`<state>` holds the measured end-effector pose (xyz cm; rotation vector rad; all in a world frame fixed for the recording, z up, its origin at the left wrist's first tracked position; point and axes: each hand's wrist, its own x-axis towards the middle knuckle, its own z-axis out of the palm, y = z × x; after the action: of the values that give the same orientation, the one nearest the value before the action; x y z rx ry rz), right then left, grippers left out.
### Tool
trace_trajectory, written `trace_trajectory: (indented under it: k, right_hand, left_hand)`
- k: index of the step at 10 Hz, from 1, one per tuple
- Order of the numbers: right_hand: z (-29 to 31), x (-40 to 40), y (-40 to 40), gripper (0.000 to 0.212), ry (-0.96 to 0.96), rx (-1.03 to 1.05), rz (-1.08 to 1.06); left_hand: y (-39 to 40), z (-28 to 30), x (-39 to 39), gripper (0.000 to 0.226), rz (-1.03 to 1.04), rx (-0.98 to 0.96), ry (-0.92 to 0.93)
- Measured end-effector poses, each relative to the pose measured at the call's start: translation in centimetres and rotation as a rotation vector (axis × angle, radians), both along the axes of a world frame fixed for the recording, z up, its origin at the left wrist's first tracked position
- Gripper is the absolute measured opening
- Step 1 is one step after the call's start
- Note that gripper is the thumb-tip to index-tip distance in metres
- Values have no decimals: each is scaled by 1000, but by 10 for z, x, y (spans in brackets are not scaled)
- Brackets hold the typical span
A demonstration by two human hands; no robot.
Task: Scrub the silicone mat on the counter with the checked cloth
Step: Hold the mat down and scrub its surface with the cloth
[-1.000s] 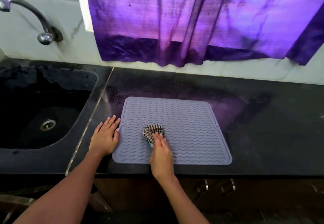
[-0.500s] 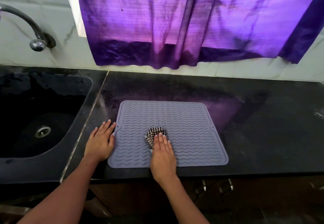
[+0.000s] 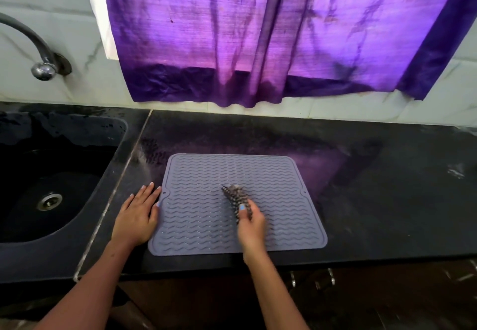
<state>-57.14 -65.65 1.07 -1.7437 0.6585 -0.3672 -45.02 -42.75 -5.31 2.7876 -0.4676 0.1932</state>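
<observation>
Right hand [image 3: 251, 222] shifted right on mat [image 3: 284, 200], fingers pinching checked cloth [image 3: 236, 195] ahead, left hand [image 3: 138, 216] flat, steadying edge.

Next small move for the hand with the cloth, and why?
Probably sweep the checked cloth toward the mat's far right corner. The right hand grips it near the middle, that side looks unreached, and the left hand rests flat at the left edge.

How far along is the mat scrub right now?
Done: the silicone mat lies flat on the counter, steadied at its left edge by the left hand. In hand: the right hand grips the checked cloth mid-mat, blurred. Left: no visible sign shows which parts are already clean.
</observation>
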Motion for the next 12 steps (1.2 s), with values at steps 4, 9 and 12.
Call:
trace_trajectory:
  k: [4, 9, 12]
  right_hand:
    - [-27, -26, -53, 54, 337, -926, 334]
    - [8, -14, -95, 36, 126, 168, 207]
    - [-16, -36, -116, 50, 346, -706, 84]
  left_hand:
    - [-2, 0, 0, 77, 5, 13, 16]
    - [0, 1, 2, 78, -6, 31, 34]
    - [-2, 3, 0, 78, -5, 11, 34]
